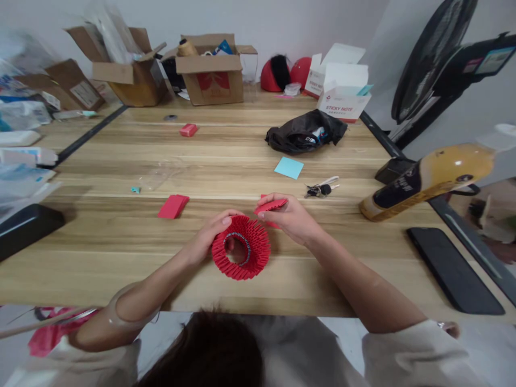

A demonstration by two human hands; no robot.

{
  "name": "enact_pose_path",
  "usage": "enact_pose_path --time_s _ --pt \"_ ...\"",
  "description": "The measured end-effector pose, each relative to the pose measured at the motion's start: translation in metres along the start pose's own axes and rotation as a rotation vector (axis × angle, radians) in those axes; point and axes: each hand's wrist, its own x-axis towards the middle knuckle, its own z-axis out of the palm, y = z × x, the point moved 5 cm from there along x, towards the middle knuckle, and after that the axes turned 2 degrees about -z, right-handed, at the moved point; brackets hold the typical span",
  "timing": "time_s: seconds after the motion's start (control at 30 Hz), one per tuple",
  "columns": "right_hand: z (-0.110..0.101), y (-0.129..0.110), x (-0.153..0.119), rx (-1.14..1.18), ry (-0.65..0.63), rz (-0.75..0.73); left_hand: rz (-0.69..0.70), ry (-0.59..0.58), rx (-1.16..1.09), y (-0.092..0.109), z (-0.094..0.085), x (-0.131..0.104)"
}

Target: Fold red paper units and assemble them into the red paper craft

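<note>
A round ring of folded red paper pieces point(259, 251), with a grey-blue band around its inner opening, is tilted toward me near the table's front edge. My left hand point(205, 236) grips its left side, thumb on the rim and other fingers partly hidden behind. Just right of the ring's top, my right hand point(294, 219) pinches a small stack of folded red paper point(272, 206), apart from the ring. More red paper shows under and behind that hand. Left of my left hand lies a small stack of red paper sheets point(173, 206).
A light blue paper pad point(289, 167), keys point(321, 189) and a black bag point(306, 132) lie beyond my right hand. To the right are a yellow bottle point(427, 180) and a black phone point(455, 269). Cardboard boxes point(209, 72) line the back; a fan point(427, 59) stands right.
</note>
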Motion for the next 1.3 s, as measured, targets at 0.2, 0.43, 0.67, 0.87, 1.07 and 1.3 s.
enact_pose_path --time_s 0.2,0.43,0.67,0.87,1.07,1.3 --pt "-0.003 0.003 0.002 -0.013 -0.002 -0.034 0.012 0.033 -0.022 0.002 0.002 -0.002" --pt "0.002 -0.001 0.003 -0.04 -0.002 -0.084 0.024 0.017 -0.008 0.001 0.0 0.001" --pt "0.003 0.001 0.003 -0.037 -0.002 -0.06 0.074 0.043 0.031 0.006 -0.001 0.001" --pt "0.003 0.002 0.003 -0.041 -0.008 -0.027 0.071 0.057 0.062 0.006 -0.002 0.001" --pt "0.005 0.002 0.003 -0.14 -0.028 -0.016 0.088 0.067 0.076 0.007 -0.002 0.002" --pt "0.007 0.002 0.003 -0.165 -0.038 -0.035 0.088 0.065 0.036 0.007 -0.001 0.001"
